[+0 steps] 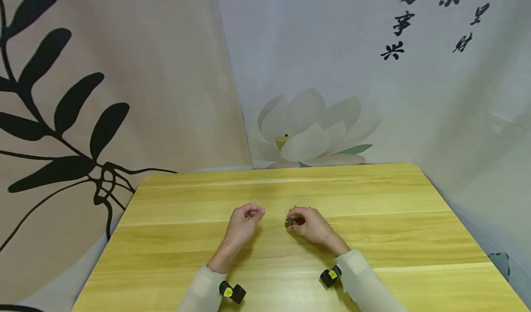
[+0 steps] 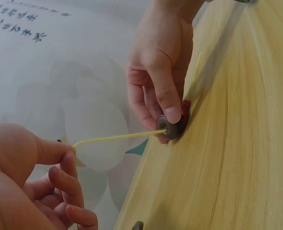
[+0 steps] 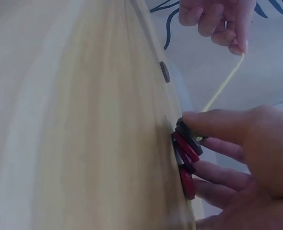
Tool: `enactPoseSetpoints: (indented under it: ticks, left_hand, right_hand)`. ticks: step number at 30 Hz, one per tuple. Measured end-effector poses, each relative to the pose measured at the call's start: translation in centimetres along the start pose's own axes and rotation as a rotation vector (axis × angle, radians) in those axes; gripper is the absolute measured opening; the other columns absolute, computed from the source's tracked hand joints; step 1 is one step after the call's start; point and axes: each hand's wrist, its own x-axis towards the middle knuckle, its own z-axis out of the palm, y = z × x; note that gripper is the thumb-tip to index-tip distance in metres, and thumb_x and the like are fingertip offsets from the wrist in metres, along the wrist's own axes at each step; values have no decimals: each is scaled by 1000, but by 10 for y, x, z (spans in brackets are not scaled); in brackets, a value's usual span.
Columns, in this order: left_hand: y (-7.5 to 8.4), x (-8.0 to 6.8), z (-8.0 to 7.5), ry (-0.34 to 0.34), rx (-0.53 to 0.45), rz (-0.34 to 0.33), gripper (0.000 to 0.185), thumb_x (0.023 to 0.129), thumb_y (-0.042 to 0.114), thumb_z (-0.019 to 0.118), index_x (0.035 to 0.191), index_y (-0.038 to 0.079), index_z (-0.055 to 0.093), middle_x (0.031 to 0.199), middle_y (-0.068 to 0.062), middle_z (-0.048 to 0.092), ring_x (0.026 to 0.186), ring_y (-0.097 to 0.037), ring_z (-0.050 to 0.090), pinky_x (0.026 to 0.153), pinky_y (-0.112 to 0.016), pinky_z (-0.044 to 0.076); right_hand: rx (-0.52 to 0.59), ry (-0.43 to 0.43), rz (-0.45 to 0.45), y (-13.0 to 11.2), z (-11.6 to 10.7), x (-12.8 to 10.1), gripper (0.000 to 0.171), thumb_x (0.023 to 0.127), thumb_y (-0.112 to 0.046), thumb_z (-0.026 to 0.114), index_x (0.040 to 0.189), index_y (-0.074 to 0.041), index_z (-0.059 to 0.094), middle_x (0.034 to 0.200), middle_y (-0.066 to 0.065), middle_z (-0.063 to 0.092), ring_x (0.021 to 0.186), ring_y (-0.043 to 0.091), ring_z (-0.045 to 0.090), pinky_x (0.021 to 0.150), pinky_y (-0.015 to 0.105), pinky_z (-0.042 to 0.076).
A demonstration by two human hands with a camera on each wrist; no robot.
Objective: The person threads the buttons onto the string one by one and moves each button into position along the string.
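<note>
Thumb and forefinger of my left hand (image 1: 243, 223) pinch one end of a thin yellow cord (image 2: 117, 138), raised above the table. The cord runs taut to a brown button (image 2: 164, 128) and passes through its hole. My right hand (image 1: 314, 226) grips this button between thumb and fingers, low over the tabletop. Behind it, red buttons (image 3: 186, 182) and a dark purple one (image 3: 184, 158) sit in a row under the same fingers, partly hidden by them. The cord's other end (image 1: 337, 224) trails out beyond the right hand.
A wooden table (image 1: 265, 266) lies under both hands. One dark button (image 3: 164, 72) lies apart on the wood. Printed curtains (image 1: 174, 72) hang behind the table's far edge. A small black camera (image 1: 232, 292) is strapped at each wrist.
</note>
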Motion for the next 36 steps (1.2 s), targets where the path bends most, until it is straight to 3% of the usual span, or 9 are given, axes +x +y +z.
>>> enactPoseSetpoints:
  ticks: [3, 7, 10, 14, 19, 22, 30, 36]
  left_hand:
    - [-1, -1, -1, 0, -6, -7, 21, 98, 16, 63, 103, -4, 68, 89, -11, 62, 74, -17, 52, 61, -22, 43]
    - [-2, -1, -1, 3, -10, -11, 21, 98, 16, 62, 104, -4, 67, 87, -8, 60, 73, -15, 50, 60, -21, 42]
    - [-2, 0, -2, 7, -11, -22, 20, 98, 16, 62, 104, -3, 68, 88, -7, 60, 74, -16, 51, 61, -22, 42]
    - [-1, -1, -2, 23, -3, -30, 20, 98, 16, 63, 103, -2, 69, 88, -7, 61, 75, -17, 52, 62, -23, 43]
    - [-1, -1, -3, 35, 0, -23, 20, 98, 16, 62, 104, -2, 69, 90, -9, 63, 76, -15, 52, 64, -24, 43]
    - [-1, -2, -3, 37, 0, -25, 19, 97, 16, 63, 104, -1, 69, 91, -10, 63, 77, -16, 53, 65, -24, 43]
    - [-1, -1, -4, 33, -25, -19, 20, 98, 15, 62, 105, -3, 68, 95, -16, 64, 88, -34, 57, 65, -24, 45]
    - [0, 2, -3, 27, -12, -5, 21, 98, 16, 63, 104, -2, 68, 91, -13, 63, 80, -25, 55, 65, -25, 43]
  right_hand:
    - [-7, -20, 1, 1, 0, 0, 25, 82, -11, 80, 105, -12, 71, 95, -3, 69, 81, 9, 59, 86, 44, 50]
    - [-20, -21, 12, 3, 0, -1, 24, 82, -12, 81, 103, -13, 70, 99, -2, 69, 85, 9, 61, 79, 31, 51]
    - [-15, -25, 20, 3, 0, -1, 24, 82, -12, 81, 103, -13, 70, 102, 1, 70, 88, 12, 63, 77, 28, 51]
    - [-7, -33, 24, 3, -1, -1, 23, 82, -12, 81, 103, -12, 70, 112, 8, 70, 105, 26, 65, 85, 36, 54]
    - [2, -35, 37, 3, 0, -2, 23, 82, -10, 80, 102, -12, 70, 128, 15, 65, 128, 38, 53, 99, 47, 48]
    - [11, -40, 46, 4, 0, -2, 22, 82, -9, 80, 102, -12, 70, 131, 16, 63, 129, 38, 53, 99, 47, 48]
    - [-9, -39, 34, 4, 1, -1, 22, 82, -8, 80, 102, -12, 71, 130, 18, 63, 127, 38, 55, 99, 48, 48]
    - [-10, -38, 14, 2, -2, 2, 23, 83, -7, 79, 104, -10, 72, 130, 19, 63, 129, 39, 52, 103, 51, 44]
